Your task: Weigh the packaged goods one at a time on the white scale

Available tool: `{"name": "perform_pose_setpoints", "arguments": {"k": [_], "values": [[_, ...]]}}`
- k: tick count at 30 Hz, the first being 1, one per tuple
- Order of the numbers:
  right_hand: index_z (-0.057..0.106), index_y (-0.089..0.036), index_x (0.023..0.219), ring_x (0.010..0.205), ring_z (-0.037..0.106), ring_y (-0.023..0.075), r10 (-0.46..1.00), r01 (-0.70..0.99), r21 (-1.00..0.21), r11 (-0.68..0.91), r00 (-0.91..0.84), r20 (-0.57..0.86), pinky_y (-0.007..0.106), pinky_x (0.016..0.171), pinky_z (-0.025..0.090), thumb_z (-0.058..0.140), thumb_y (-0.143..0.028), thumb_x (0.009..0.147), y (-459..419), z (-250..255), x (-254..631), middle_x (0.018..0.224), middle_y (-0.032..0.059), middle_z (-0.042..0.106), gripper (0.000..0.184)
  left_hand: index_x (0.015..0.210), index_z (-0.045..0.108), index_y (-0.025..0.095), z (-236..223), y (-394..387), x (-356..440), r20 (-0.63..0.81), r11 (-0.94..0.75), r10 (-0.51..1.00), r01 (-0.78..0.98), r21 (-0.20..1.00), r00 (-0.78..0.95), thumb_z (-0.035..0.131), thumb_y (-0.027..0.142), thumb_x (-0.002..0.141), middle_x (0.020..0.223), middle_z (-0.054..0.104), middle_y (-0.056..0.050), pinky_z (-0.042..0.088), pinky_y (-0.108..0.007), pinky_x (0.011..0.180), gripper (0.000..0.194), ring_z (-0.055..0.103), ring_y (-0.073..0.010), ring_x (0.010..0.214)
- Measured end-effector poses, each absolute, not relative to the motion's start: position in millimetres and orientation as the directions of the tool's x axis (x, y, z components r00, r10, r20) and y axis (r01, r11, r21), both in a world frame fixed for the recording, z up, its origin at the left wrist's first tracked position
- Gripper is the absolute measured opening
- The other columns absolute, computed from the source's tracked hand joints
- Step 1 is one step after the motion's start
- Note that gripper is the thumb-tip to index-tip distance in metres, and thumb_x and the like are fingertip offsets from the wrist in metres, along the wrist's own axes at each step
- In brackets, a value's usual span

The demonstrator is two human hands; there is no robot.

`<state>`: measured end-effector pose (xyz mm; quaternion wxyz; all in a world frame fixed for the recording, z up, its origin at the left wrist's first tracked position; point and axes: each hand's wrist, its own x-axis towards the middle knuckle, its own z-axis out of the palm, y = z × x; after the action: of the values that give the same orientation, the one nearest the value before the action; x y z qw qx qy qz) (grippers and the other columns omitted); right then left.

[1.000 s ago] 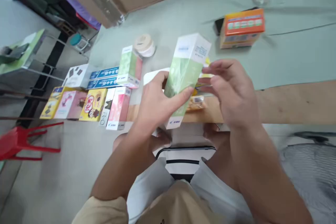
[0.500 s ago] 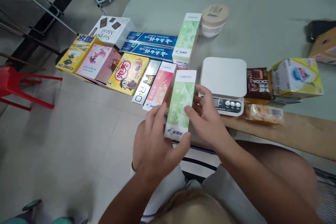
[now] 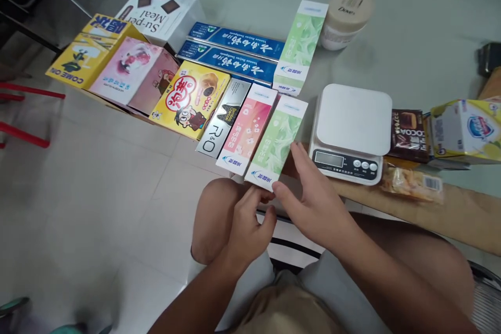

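Note:
A green-and-white toothpaste box (image 3: 277,141) lies at the table's near edge, its long side against a pink toothpaste box (image 3: 248,128). My right hand (image 3: 315,195) rests at its lower right, index finger along the side and thumb at the near corner, fingers apart. Below its near end is my left hand (image 3: 250,227), fingertips bent by the box's end and partly hidden, thumb held away. Left of the pink box come a silver R&O box (image 3: 224,117) and a yellow puff snack box (image 3: 190,99). A white kitchen scale (image 3: 352,120) stands right of my right hand.
Farther back are two blue toothpaste boxes (image 3: 235,60), another green box (image 3: 301,42) and a Dove jar (image 3: 346,18). Pink (image 3: 129,73), yellow (image 3: 88,52) and white (image 3: 164,15) boxes stand left. Right of the scale lie a cocoa pack (image 3: 409,135), a wrapped snack (image 3: 410,182) and a yellow box (image 3: 467,130).
The green box has come down beside the pink box, now aligned with it. My left hand has drawn back from its side to below its near end. The view has shifted left and closer.

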<state>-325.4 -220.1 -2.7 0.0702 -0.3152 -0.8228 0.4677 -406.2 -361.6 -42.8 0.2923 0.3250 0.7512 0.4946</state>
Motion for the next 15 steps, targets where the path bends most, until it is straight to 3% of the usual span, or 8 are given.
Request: {"name": "perform_pose_setpoints", "arguments": {"k": [3,8,12,15], "values": [[0.029,-0.011,0.166,0.166,0.024,0.033,0.557,0.526,-0.784,0.329,-0.779,-0.289,0.06,0.132,0.032,0.052,-0.052,0.094,-220.4,3.3,-321.5,0.174,0.0177,0.03,0.085,0.091,0.063,0.019,-45.4,-358.1,-403.1,-0.14,0.302,0.784,0.174,0.937,-0.605,0.056,0.017,0.094,0.093,0.07,-0.005,0.053,-0.032,0.08,0.008,0.066,-0.0192,0.09],[0.024,-0.007,0.167,0.167,0.017,0.0286,0.525,0.496,-0.817,0.296,-0.798,-0.295,0.056,0.134,0.029,0.051,-0.048,0.093,-218.1,-1.6,-322.4,0.176,0.0172,0.022,0.088,0.088,0.061,0.019,-49.2,-353.7,-398.6,-0.181,0.298,0.756,0.085,0.951,-0.629,0.056,0.025,0.098,0.09,0.067,-0.004,0.05,-0.032,0.08,0.013,0.062,-0.0183,0.086],[0.026,-0.007,0.166,0.167,0.019,0.0286,0.493,0.433,-0.853,0.292,-0.832,-0.253,0.056,0.134,0.03,0.051,-0.045,0.094,-216.8,-5.3,-323.4,0.176,0.0195,0.022,0.086,0.092,0.059,0.019,-51.8,-351.3,-398.3,-0.267,0.279,0.712,-0.087,0.956,-0.649,0.056,0.034,0.101,0.092,0.067,-0.004,0.052,-0.03,0.081,0.018,0.062,-0.0175,0.087],[0.028,-0.009,0.165,0.165,0.025,0.0307,0.492,0.408,-0.874,0.263,-0.836,-0.242,0.059,0.132,0.033,0.053,-0.042,0.094,-216.4,-2.5,-320.0,0.175,0.0203,0.025,0.082,0.092,0.059,0.019,-53.2,-351.7,-399.6,-0.285,0.296,0.715,-0.093,0.951,-0.639,0.056,0.038,0.102,0.091,0.066,-0.003,0.053,-0.029,0.079,0.022,0.063,-0.0168,0.086]]}}
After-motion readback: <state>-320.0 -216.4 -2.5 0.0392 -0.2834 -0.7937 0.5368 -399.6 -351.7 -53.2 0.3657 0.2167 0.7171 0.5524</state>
